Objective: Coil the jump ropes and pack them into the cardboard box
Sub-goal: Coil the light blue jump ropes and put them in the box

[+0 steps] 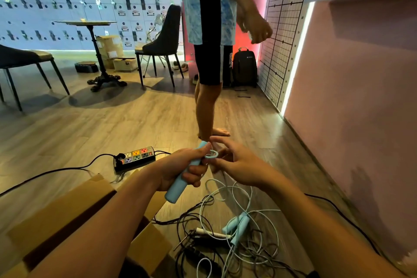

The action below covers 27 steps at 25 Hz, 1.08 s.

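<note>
My left hand grips a light blue jump rope handle, held tilted above the floor. A small loop of its pale blue cord curls at my fingertips. My right hand pinches that cord right beside the loop. On the floor below lies a tangle of ropes: pale blue cord with two more blue handles, a white handle, and black cords. An open cardboard box sits at the lower left under my left forearm.
A power strip with a black cable lies on the wood floor ahead. Another person stands barefoot just beyond my hands. A pink wall runs along the right. Chairs, a round table and boxes stand farther back left, a backpack behind.
</note>
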Motion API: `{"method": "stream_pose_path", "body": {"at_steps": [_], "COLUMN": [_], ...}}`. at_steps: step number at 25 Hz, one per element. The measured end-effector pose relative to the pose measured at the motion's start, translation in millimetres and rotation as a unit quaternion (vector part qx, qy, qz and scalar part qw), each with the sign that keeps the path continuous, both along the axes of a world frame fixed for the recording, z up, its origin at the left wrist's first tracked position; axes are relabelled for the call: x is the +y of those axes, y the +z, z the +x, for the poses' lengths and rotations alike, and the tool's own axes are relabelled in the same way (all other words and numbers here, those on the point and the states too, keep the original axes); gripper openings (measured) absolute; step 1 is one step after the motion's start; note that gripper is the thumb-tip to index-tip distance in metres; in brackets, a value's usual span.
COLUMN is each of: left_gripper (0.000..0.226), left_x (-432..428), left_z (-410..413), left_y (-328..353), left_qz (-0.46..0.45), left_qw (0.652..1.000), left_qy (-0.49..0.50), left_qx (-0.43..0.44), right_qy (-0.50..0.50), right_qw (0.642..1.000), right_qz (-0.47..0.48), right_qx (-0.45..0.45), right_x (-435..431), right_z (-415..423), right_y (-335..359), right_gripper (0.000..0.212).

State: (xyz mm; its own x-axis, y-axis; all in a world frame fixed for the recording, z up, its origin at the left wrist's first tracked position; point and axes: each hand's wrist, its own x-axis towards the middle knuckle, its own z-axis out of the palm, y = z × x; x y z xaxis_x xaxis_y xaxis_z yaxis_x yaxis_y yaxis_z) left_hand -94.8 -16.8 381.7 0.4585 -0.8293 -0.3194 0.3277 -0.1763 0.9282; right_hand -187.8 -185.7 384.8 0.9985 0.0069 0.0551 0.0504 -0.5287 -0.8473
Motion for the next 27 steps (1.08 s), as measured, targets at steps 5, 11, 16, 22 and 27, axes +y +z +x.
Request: {"method": "stream_pose_path", "body": {"at_steps": [5,11,16,22,27], "left_gripper": [0.046,0.054,0.057,0.030,0.017], "left_x": [5,6,-5,-2,-10], "left_z": [10,1,-12,-6,2], "left_y": [-2,-5,16,25,20], "left_qz": [0.018,0.120,-0.077,-0.337,-0.415], "left_qw": [0.993,0.988,0.986,0.921,0.869], "left_qy": [0.115,-0.033,-0.136,0.061,0.213], "left_qx": [-0.030,-0.086,0.054,0.187,0.165], "right_qy": [-0.063,-0.246,-0.283,-0.208,-0.055], "right_qw": [0.987,0.939,0.932,0.963,0.989], "right_qz": [-0.082,-0.076,-0.098,-0.081,-0.127], "right_qx": [-0.121,-0.227,-0.206,-0.152,-0.048], "right_x": [-2,-29,-38,-32,-16], "right_z": [0,2,10,9,12], "right_y": [2,1,-7,-6,-9], "right_gripper": [0.019,0.031,0.028,0.029,0.039]}}
